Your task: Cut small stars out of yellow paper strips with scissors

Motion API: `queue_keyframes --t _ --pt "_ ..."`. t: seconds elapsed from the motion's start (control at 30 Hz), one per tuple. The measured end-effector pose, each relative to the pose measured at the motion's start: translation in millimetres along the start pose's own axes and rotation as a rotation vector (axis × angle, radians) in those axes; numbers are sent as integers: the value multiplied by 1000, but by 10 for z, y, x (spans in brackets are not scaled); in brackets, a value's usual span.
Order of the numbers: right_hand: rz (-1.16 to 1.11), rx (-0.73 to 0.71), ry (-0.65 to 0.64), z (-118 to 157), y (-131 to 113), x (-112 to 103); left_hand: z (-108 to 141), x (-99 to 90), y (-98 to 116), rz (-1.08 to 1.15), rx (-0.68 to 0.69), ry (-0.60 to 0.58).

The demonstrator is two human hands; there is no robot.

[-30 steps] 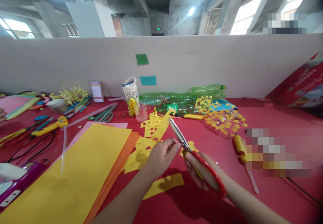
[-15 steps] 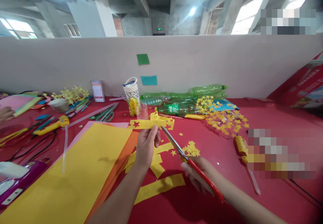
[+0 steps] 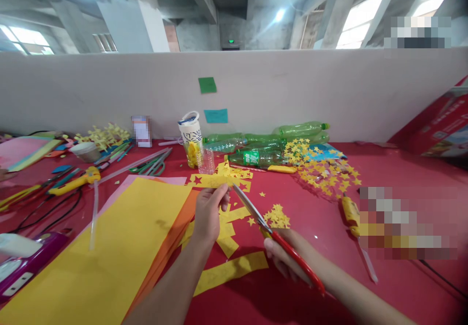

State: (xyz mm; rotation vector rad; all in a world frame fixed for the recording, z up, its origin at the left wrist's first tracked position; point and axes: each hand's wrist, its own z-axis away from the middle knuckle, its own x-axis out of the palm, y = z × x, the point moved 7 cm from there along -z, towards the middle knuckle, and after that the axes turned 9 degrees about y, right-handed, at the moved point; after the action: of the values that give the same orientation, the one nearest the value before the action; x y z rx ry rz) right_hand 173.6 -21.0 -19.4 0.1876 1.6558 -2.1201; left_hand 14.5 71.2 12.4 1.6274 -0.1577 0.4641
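Observation:
My left hand pinches the lower edge of a yellow paper strip that has star-shaped holes in it. A pair of red-handled scissors is gripped in my right hand, its blade tips at the strip just right of my left fingertips. The blades look nearly closed; whether paper lies between them cannot be made out. Cut yellow stars are heaped beside the scissors. Beneath my hands are more yellow strips and scraps, and one longer strip lies nearer to me.
Yellow and orange sheets cover the left front. Green bottles and a white patterned cup stand along the partition. More stars spread at right, near a yellow glue gun. Another glue gun and a purple power strip lie left.
My left hand has shifted slightly left and down. The scissors stay almost in place at the strip. At the far left, another person's hand has drawn back almost out of view.

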Motion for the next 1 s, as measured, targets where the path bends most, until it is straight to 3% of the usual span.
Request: queue_keyframes --t 0.57,1.0 --pt "-2 -20 -20 8 -25 15 13 34 -62 76 -63 -37" --pt "11 -41 -17 5 -23 18 2 28 -120 223 -122 7"
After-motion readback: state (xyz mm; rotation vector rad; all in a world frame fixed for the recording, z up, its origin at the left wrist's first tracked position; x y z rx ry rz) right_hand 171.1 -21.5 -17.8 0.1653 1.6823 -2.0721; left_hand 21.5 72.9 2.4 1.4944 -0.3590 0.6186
